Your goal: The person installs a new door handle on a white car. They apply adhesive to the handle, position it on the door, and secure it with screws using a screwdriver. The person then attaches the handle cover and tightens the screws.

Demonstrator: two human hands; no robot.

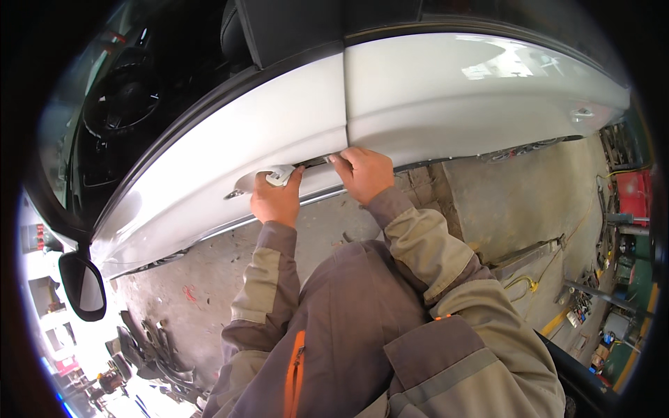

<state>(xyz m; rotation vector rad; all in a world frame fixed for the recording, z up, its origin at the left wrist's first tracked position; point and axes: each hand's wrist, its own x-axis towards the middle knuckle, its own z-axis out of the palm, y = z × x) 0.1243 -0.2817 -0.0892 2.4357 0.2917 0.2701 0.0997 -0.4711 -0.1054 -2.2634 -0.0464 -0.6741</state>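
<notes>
- The white piece [280, 174] is on the outer skin of the white front door [279, 104], well below the window edge and just short of the door's rear edge.
- The left hand [274, 202] has its thumb and fingers curled round that piece, gripping it; a light, even hold should steady it without scuffing the paint.
- A slim dark strip [318, 162] runs from there toward the rear edge. The right hand [368, 177] has thumb and forefinger drawn together at its far end; I cannot tell whether they truly grip it.
- Both ends seem best handled together, level with the door face, so that neither twists.
- Watch the seam [345, 90] against the rear door [432, 90]: pressing sideways there could chip an edge.
- Gentle pressure looks wiser than force if anything binds.
</notes>
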